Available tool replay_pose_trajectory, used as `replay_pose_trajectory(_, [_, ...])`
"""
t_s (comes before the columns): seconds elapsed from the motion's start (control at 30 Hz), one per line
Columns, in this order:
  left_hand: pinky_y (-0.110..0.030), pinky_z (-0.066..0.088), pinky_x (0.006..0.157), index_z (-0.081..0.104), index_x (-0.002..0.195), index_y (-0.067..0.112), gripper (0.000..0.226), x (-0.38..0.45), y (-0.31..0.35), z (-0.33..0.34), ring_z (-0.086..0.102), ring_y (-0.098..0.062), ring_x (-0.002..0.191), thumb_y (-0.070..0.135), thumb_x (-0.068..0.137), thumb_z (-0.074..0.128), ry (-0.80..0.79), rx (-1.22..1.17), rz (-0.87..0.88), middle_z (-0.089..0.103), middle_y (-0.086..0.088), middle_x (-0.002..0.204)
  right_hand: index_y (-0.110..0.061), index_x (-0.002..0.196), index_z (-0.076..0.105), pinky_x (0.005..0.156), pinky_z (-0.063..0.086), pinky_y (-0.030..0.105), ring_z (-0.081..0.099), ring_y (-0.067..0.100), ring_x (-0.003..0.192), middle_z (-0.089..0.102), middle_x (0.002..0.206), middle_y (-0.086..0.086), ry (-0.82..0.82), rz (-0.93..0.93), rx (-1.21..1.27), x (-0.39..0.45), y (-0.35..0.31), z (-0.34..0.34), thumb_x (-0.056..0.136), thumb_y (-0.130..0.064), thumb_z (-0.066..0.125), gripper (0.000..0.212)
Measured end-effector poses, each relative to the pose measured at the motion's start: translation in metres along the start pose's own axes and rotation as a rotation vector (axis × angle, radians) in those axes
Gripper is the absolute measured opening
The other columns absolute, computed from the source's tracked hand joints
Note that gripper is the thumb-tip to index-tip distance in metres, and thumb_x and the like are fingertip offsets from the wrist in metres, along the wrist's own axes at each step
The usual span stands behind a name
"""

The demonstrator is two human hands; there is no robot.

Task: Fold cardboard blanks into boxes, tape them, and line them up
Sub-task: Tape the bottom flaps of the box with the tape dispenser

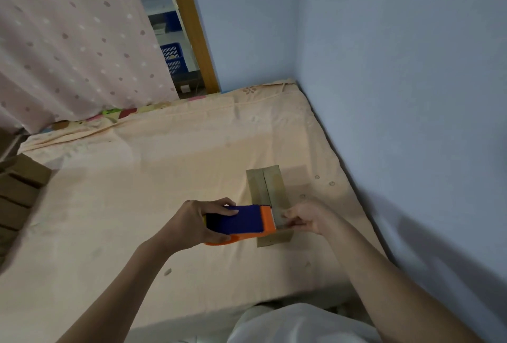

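Head view: my left hand [196,219] is wrapped round the tape dispenser [238,224], thumb on top and fingers under, while my right hand [304,218] pinches the tape end [281,220] at its orange mouth — both grips closed on something. The box [267,191] sits on the bed [164,178] just beyond, flaps meeting at the centre seam, not yet taped as far as I can see. Best to anchor the tape end over the near edge, then draw the dispenser straight along the seam — keep tension. Finished boxes [19,191] sit far left.

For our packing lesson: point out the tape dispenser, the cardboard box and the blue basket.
tape dispenser [236,222], head view, on its blue body.
cardboard box [267,186], head view, on its closed top flaps.
blue basket [172,57], head view, on its latticed side wall.
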State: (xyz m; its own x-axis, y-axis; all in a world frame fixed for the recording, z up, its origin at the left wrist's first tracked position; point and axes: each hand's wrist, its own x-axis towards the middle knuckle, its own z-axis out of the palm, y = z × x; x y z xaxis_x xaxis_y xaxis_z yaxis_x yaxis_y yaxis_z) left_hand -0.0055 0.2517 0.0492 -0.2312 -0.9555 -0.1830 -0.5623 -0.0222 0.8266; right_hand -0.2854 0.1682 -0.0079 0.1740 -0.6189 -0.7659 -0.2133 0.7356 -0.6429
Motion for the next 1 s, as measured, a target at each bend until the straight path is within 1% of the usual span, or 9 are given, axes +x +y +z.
replay_pose_trajectory(0.07, [-0.025, 0.058, 0.081, 0.076, 0.109, 0.031, 0.053, -0.006, -0.006, -0.006, 0.061, -0.006, 0.114, 0.005, 0.066, 0.091, 0.010, -0.011, -0.028, 0.064, 0.022, 0.122, 0.005, 0.090, 0.066, 0.075, 0.061, 0.036, 0.066, 0.021, 0.076, 0.067, 0.080, 0.015, 0.013, -0.016, 0.082, 0.001, 0.005, -0.017, 0.091, 0.006, 0.066, 0.001])
replay_pose_trajectory(0.13, [-0.024, 0.059, 0.080, 0.076, 0.109, 0.031, 0.053, -0.010, -0.009, -0.009, 0.061, -0.004, 0.113, 0.005, 0.066, 0.090, 0.002, 0.006, -0.036, 0.064, 0.024, 0.121, 0.005, 0.086, 0.066, 0.078, 0.062, 0.036, 0.063, 0.020, 0.070, 0.064, 0.071, 0.013, 0.005, -0.020, 0.073, 0.002, 0.010, -0.024, 0.092, 0.006, 0.065, 0.006])
replay_pose_trajectory(0.2, [-0.022, 0.058, 0.078, 0.075, 0.110, 0.030, 0.052, -0.009, -0.006, -0.007, 0.061, -0.002, 0.110, 0.006, 0.067, 0.090, -0.018, 0.055, -0.020, 0.063, 0.028, 0.120, 0.007, 0.089, 0.067, 0.080, 0.062, 0.039, 0.063, 0.020, 0.069, 0.063, 0.068, 0.013, 0.026, -0.009, 0.042, 0.002, 0.014, -0.025, 0.091, 0.006, 0.066, 0.003])
replay_pose_trajectory(0.3, [-0.020, 0.058, 0.077, 0.074, 0.112, 0.029, 0.052, -0.003, -0.001, -0.001, 0.062, 0.000, 0.107, 0.006, 0.068, 0.090, -0.022, 0.094, 0.022, 0.061, 0.031, 0.119, 0.009, 0.092, 0.068, 0.077, 0.062, 0.039, 0.065, 0.022, 0.069, 0.066, 0.069, 0.014, 0.077, -0.025, -0.028, 0.005, 0.010, -0.024, 0.090, 0.004, 0.068, 0.005])
replay_pose_trajectory(0.43, [-0.022, 0.059, 0.080, 0.074, 0.114, 0.027, 0.052, 0.004, -0.005, 0.007, 0.063, -0.002, 0.107, 0.006, 0.069, 0.089, -0.040, 0.107, 0.051, 0.063, 0.027, 0.120, 0.008, 0.090, 0.069, 0.067, 0.063, 0.035, 0.066, 0.024, 0.064, 0.069, 0.073, 0.017, 0.189, -0.053, -0.094, 0.011, 0.017, -0.026, 0.088, 0.001, 0.071, 0.007])
replay_pose_trajectory(0.53, [-0.022, 0.059, 0.081, 0.072, 0.115, 0.027, 0.052, 0.009, -0.009, 0.015, 0.064, -0.002, 0.107, 0.008, 0.070, 0.089, -0.052, 0.156, 0.079, 0.062, 0.020, 0.124, 0.005, 0.082, 0.070, 0.072, 0.063, 0.042, 0.065, 0.025, 0.062, 0.069, 0.070, 0.016, 0.248, -0.067, -0.121, 0.016, 0.025, -0.027, 0.085, 0.000, 0.073, 0.006])
replay_pose_trajectory(0.63, [-0.019, 0.058, 0.082, 0.072, 0.117, 0.024, 0.052, 0.013, -0.012, 0.020, 0.064, 0.000, 0.106, 0.010, 0.070, 0.089, -0.051, 0.194, 0.121, 0.062, 0.016, 0.125, 0.002, 0.075, 0.068, 0.072, 0.063, 0.044, 0.064, 0.025, 0.061, 0.069, 0.066, 0.014, 0.293, -0.082, -0.118, 0.018, 0.025, -0.028, 0.084, 0.001, 0.073, 0.010])
replay_pose_trajectory(0.77, [-0.017, 0.056, 0.082, 0.070, 0.119, 0.025, 0.053, 0.018, -0.014, 0.023, 0.061, 0.000, 0.109, 0.012, 0.072, 0.088, -0.067, 0.221, 0.129, 0.061, 0.018, 0.126, 0.002, 0.075, 0.066, 0.070, 0.063, 0.047, 0.066, 0.027, 0.059, 0.070, 0.072, 0.018, 0.350, -0.090, -0.139, 0.018, 0.025, -0.027, 0.080, 0.002, 0.075, 0.010])
replay_pose_trajectory(1.0, [-0.015, 0.055, 0.082, 0.070, 0.120, 0.023, 0.053, 0.022, -0.021, 0.023, 0.063, -0.003, 0.107, 0.012, 0.072, 0.088, -0.086, 0.245, 0.086, 0.061, 0.016, 0.127, 0.001, 0.072, 0.066, 0.070, 0.063, 0.046, 0.065, 0.025, 0.060, 0.070, 0.070, 0.016, 0.351, -0.089, -0.168, 0.021, 0.027, -0.026, 0.080, 0.000, 0.075, 0.013])
